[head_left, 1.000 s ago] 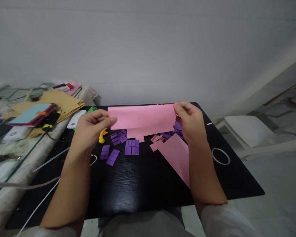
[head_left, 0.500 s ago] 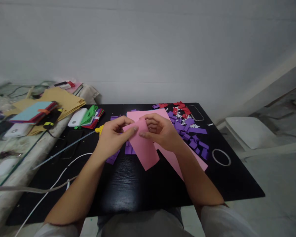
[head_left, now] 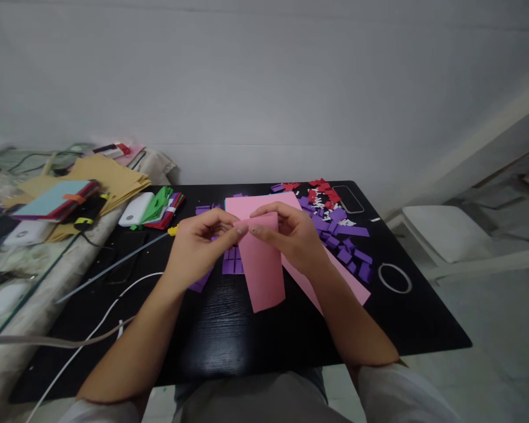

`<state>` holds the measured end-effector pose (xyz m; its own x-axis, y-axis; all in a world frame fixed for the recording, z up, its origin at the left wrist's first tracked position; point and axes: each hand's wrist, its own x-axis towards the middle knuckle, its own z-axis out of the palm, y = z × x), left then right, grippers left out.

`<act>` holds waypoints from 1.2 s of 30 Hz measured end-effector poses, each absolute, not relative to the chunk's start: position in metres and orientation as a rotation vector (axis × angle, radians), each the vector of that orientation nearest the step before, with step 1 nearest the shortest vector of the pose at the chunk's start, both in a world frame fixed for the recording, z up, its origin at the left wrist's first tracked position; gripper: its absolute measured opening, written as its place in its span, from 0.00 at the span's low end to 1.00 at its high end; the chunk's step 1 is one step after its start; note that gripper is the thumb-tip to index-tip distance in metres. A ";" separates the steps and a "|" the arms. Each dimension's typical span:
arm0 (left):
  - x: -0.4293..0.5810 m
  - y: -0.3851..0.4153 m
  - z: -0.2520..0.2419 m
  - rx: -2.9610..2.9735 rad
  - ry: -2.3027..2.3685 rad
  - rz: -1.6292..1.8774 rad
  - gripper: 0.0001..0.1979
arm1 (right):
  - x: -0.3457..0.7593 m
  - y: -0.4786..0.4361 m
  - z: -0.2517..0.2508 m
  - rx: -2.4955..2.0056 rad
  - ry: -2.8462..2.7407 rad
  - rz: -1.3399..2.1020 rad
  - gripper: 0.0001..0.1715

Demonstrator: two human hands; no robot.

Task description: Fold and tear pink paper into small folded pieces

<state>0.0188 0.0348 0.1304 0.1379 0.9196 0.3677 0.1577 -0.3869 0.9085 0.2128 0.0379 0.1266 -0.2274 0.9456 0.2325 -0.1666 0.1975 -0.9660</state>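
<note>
Between my two hands hangs a strip of pink paper (head_left: 264, 273), its top edge pinched and looking folded over. My left hand (head_left: 205, 241) grips its upper left corner with thumb and fingers. My right hand (head_left: 293, 238) pinches the top edge, its thumb beside the left thumb and its other fingers behind the paper. Under and behind the hands lies a larger pink sheet (head_left: 258, 204) on the black table (head_left: 220, 335). Another pink piece (head_left: 350, 285) shows past my right wrist. Cut purple paper pieces (head_left: 233, 262) lie under my left hand.
More purple pieces (head_left: 346, 252), red scraps (head_left: 324, 189) and white bits lie at the back right, near a silver ring (head_left: 394, 278). At left are a yellow-ended rod (head_left: 114, 267), a white cable (head_left: 108, 314) and green paper (head_left: 159, 205). A white stool (head_left: 447, 232) stands at right.
The pink strip has swung from a slant to hang nearly straight down. My thumbs have come closer together at its top edge.
</note>
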 end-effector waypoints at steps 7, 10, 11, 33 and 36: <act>0.017 0.033 0.128 1.630 0.943 1.423 0.13 | 0.212 0.040 0.124 -0.903 -1.302 1.229 0.21; 0.016 0.032 0.128 1.661 0.955 1.441 0.10 | 0.214 0.040 0.125 -0.885 -1.307 1.226 0.20; 0.016 0.031 0.129 1.672 0.970 1.436 0.09 | 0.214 0.039 0.126 -0.870 -1.314 1.229 0.20; -0.005 0.048 0.129 2.112 0.761 1.297 0.10 | 0.218 0.040 0.125 -0.881 -1.378 1.260 0.16; -0.007 0.049 0.128 2.123 0.756 1.282 0.10 | 0.218 0.041 0.125 -0.886 -1.396 1.250 0.16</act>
